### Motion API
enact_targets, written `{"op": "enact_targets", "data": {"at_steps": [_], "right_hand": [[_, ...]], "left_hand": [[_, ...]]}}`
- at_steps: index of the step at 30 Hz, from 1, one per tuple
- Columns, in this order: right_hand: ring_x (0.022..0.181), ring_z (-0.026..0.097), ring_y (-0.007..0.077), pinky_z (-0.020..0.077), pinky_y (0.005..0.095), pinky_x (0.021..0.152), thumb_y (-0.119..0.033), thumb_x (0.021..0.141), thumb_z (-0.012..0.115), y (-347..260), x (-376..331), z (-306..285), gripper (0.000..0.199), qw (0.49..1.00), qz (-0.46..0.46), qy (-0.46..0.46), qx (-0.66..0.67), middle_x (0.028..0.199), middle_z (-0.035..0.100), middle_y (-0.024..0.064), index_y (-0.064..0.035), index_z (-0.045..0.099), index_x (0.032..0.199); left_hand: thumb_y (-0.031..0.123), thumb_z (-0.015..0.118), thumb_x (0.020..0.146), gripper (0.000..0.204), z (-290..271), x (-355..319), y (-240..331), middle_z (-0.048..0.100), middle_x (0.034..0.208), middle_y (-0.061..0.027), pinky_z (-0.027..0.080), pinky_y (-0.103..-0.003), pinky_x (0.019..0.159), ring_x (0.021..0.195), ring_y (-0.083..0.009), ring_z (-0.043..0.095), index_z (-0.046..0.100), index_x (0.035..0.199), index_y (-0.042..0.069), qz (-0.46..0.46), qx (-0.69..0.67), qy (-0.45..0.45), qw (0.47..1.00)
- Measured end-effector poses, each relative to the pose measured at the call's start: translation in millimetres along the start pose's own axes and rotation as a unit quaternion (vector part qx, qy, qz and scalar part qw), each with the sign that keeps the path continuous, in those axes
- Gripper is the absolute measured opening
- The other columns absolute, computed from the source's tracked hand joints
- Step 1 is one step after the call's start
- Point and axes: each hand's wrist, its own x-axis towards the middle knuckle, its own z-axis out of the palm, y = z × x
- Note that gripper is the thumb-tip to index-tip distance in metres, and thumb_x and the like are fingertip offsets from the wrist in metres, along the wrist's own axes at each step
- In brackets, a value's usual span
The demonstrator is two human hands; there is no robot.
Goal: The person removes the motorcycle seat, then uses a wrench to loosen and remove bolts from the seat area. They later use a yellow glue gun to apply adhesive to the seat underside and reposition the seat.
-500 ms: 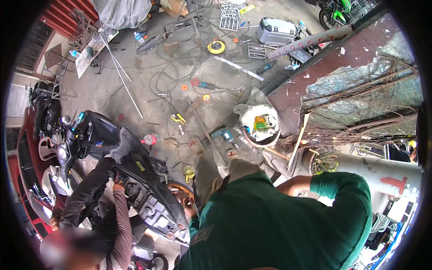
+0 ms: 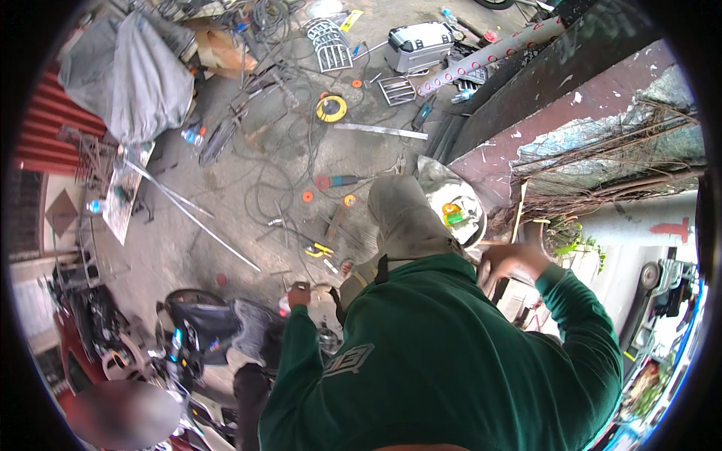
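My left hand (image 2: 299, 294) hangs over the floor with its fingers curled; whether anything is inside them is hidden. Close beside it a bottle with a red label (image 2: 284, 304) shows in part, lower down on the floor. Out to the right, my right hand (image 2: 519, 261) is slightly blurred, its thumb and fingers spread apart and no object visible in them. It is near a bucket (image 2: 482, 239) lined with a whitish sack that has orange and green items in it. My knee is raised forward between the two hands.
A motorbike (image 2: 214, 327) and a person in dark trousers (image 2: 252, 398) are at lower left. On the floor lie yellow-handled pliers (image 2: 320, 249), an angle grinder (image 2: 344, 181), cables and a long metal bar (image 2: 192, 214). A peeling wall (image 2: 489, 161) stands to the right.
My body has turned and moved off from the motorbike, which now sits lower in view. My left hand has left the motorbike's wheel area. My right hand has swung outward with a leg stepping forward.
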Motion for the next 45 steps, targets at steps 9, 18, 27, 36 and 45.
{"op": "enact_targets", "data": {"at_steps": [9,18,27,36,45], "right_hand": [[0.095,0.071,0.025,0.054,0.0363,0.085,-0.044,0.093,0.075,25,169,-243,0.046,0.735,-0.04,0.582,0.346,0.103,0.075,0.0142,-0.0022,0.073,0.112],[0.14,0.044,0.0436,0.035,0.0614,0.113,-0.06,0.089,0.069,122,432,-739,0.068,0.888,0.014,0.435,0.149,0.148,0.051,0.0217,-0.0137,0.062,0.138],[0.131,0.051,0.0353,0.0388,0.0573,0.106,-0.05,0.088,0.072,165,493,-912,0.055,0.92,0.017,0.377,0.101,0.132,0.061,0.015,-0.0145,0.066,0.129],[0.125,0.057,0.035,0.0442,0.054,0.102,-0.051,0.085,0.074,179,482,-963,0.058,0.921,0.07,0.364,0.122,0.129,0.064,0.0125,-0.0142,0.067,0.129],[0.11,0.068,0.0321,0.0515,0.0421,0.097,-0.042,0.089,0.073,146,478,-863,0.046,0.868,-0.022,0.422,0.261,0.116,0.07,0.0154,-0.0104,0.071,0.122]], "left_hand": [[0.039,0.069,0.095,0.034,-82,337,348,0.075,0.097,-0.0184,0.056,-0.048,0.077,0.088,-0.0386,0.072,0.072,0.109,0.008,0.242,-0.062,-0.023,0.968],[0.038,0.068,0.094,0.042,142,770,706,0.066,0.124,-0.0219,0.052,-0.05,0.095,0.113,-0.0434,0.064,0.066,0.126,0.01,0.284,0.025,-0.115,0.952],[0.039,0.063,0.095,0.051,343,1164,969,0.049,0.144,-0.0281,0.045,-0.056,0.107,0.13,-0.0451,0.051,0.06,0.14,0.013,0.281,0.154,-0.135,0.938],[0.044,0.062,0.094,0.042,356,1165,1022,0.063,0.126,-0.0219,0.033,-0.057,0.111,0.13,-0.0391,0.05,0.076,0.11,0.008,0.256,0.157,0.059,0.952],[0.026,0.061,0.101,0.027,111,744,774,0.07,0.1,-0.0238,0.053,-0.051,0.08,0.093,-0.0452,0.067,0.064,0.114,0.003,0.209,-0.132,0.011,0.969]]}}
